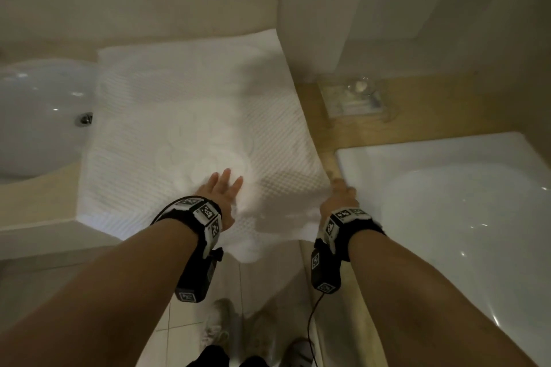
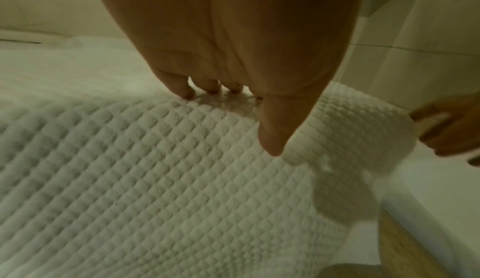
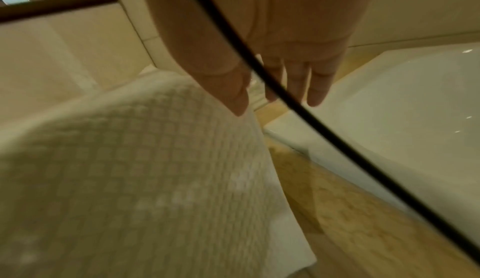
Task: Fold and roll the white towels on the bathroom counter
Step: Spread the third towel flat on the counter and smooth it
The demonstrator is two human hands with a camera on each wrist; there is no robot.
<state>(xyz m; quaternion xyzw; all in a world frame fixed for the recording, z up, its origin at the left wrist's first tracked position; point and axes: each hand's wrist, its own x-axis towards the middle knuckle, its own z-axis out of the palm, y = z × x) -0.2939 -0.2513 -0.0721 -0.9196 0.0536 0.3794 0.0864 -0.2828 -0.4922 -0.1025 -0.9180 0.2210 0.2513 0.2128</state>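
A white waffle-weave towel (image 1: 193, 104) lies spread flat over the wooden counter (image 1: 314, 116), and its near edge hangs over the counter's front. My left hand (image 1: 222, 191) rests flat on the towel's near middle, fingers straight and pressing the cloth (image 2: 155, 179); the left wrist view shows the hand (image 2: 259, 107) with its fingertips on the weave. My right hand (image 1: 343, 191) is at the towel's near right corner. In the right wrist view its fingers (image 3: 317, 89) hang straight and the thumb touches the towel's raised right edge (image 3: 155, 159).
A white sink basin (image 1: 35, 116) lies left of the towel and a white bathtub (image 1: 447, 202) to the right. A clear tray of toiletries (image 1: 351, 95) stands on the counter by the tiled wall column (image 1: 313, 24). A black cable (image 3: 311, 118) hangs below my right wrist.
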